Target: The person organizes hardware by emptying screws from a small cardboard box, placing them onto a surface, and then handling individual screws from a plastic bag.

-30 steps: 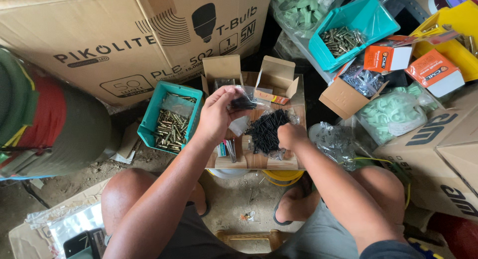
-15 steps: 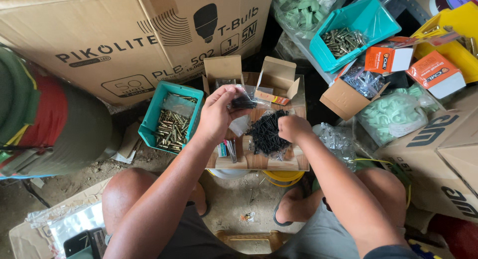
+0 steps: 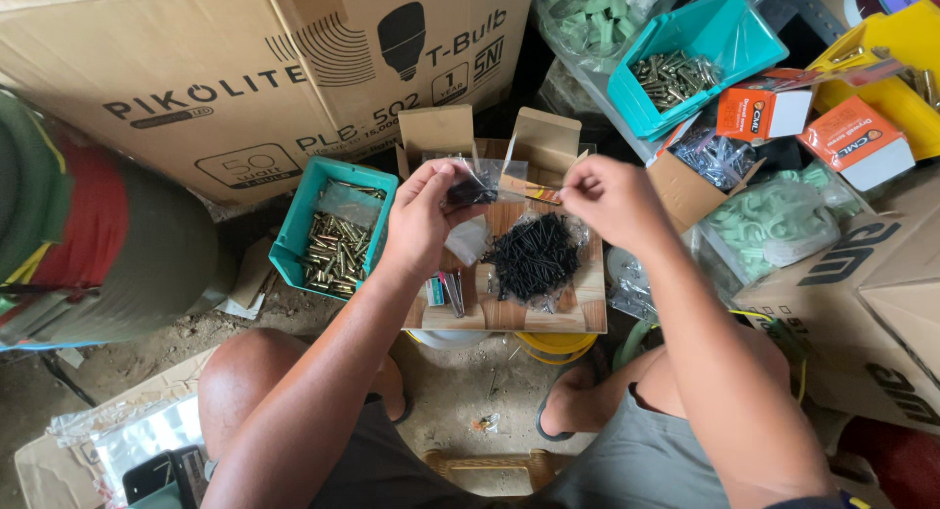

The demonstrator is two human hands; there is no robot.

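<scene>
My left hand [image 3: 423, 215] holds a small clear plastic bag [image 3: 477, 184] with dark screws in it, above a wooden board [image 3: 578, 308]. My right hand [image 3: 609, 201] is raised beside the bag, its fingertips pinched together near the bag's opening; whether they hold a screw I cannot tell. A pile of black screws [image 3: 534, 257] lies on clear plastic on the board below both hands. A few small items [image 3: 446, 291] lie at the board's left side.
A teal bin of brass screws [image 3: 335, 237] sits left of the board, another teal bin [image 3: 688, 67] at the upper right. Large cardboard boxes [image 3: 255, 78] stand behind. Orange boxes [image 3: 852, 142], bags of green clips [image 3: 778, 215] and a yellow bin [image 3: 906, 73] crowd the right.
My right hand has lifted off the pile of black screws and moved up toward the bag in my left hand. The left hand has stayed about where it was.
</scene>
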